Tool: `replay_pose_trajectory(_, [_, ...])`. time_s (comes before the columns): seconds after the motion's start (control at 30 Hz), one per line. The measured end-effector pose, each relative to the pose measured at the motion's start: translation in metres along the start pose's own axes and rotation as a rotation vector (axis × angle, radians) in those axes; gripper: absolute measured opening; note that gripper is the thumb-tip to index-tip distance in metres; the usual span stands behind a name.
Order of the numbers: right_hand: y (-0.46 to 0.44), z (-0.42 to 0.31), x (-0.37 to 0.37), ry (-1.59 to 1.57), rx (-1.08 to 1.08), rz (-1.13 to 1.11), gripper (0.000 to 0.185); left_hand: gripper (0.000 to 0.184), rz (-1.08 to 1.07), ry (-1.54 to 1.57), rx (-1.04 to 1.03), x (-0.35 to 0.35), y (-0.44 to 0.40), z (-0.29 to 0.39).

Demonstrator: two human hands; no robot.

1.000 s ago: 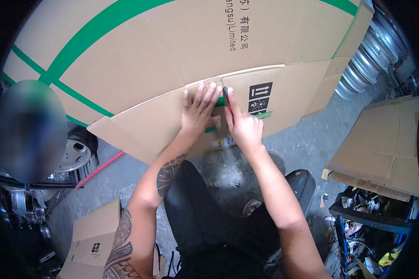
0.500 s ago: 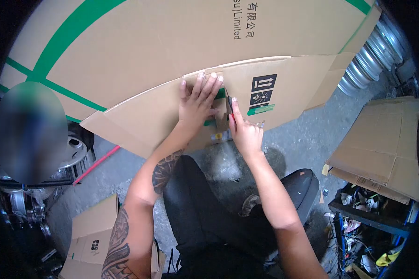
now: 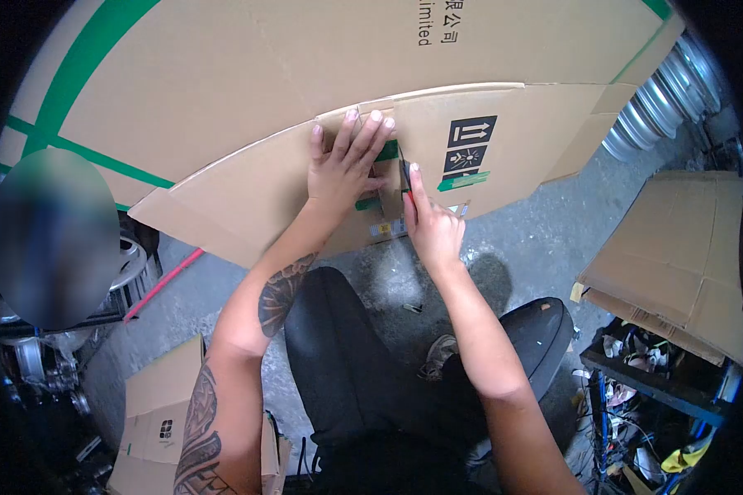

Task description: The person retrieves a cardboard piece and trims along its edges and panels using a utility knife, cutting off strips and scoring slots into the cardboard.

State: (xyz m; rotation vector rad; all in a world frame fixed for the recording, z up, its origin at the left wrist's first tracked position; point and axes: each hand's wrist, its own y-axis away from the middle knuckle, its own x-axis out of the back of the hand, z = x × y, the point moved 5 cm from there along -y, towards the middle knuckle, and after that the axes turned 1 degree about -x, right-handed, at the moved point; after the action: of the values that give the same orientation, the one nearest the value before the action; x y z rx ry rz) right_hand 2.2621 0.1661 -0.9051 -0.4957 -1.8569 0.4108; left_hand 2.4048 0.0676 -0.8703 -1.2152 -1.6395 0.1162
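A large flattened cardboard box (image 3: 264,91) with green stripes and printed symbols lies across the top of the view, its near flap toward me. My left hand (image 3: 344,169) rests on this flap with fingers spread, beside a patch of green tape (image 3: 388,151). Just to its right, my right hand (image 3: 431,219) is closed around a cutter (image 3: 406,177) with a dark front and a red part. The blade touches the flap near the green tape, pointing away from me. Another strip of green tape (image 3: 464,181) crosses the printed symbols.
Silver wheel rims (image 3: 664,99) stand at the upper right. Folded cardboard (image 3: 669,256) sits above a dark cart (image 3: 652,384) of scraps at the right. More cardboard (image 3: 157,421) lies lower left, near a red bar (image 3: 165,283). A blurred shape covers the left side.
My right hand has drawn the cutter along the flap toward me, relative to the cardboard. My left hand stays pressed on the flap. The cardboard appears higher in view.
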Motion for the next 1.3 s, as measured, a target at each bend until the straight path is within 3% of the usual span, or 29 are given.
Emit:
replay_pose_trajectory(0.4, [-0.002, 0.000, 0.005, 0.009, 0.002, -0.043, 0.059, 0.128, -0.011, -0.075, -0.018, -0.005, 0.001, 0.000])
replay_pose_trajectory(0.73, [-0.027, -0.014, 0.042, -0.116, 0.049, 0.149, 0.056, 0.126, -0.025, 0.001, 0.028, -0.010, 0.002, 0.002])
replay_pose_trajectory(1.3, [-0.024, -0.007, 0.014, -0.071, 0.050, 0.140, 0.053, 0.132, -0.023, 0.026, 0.061, -0.008, 0.002, 0.001])
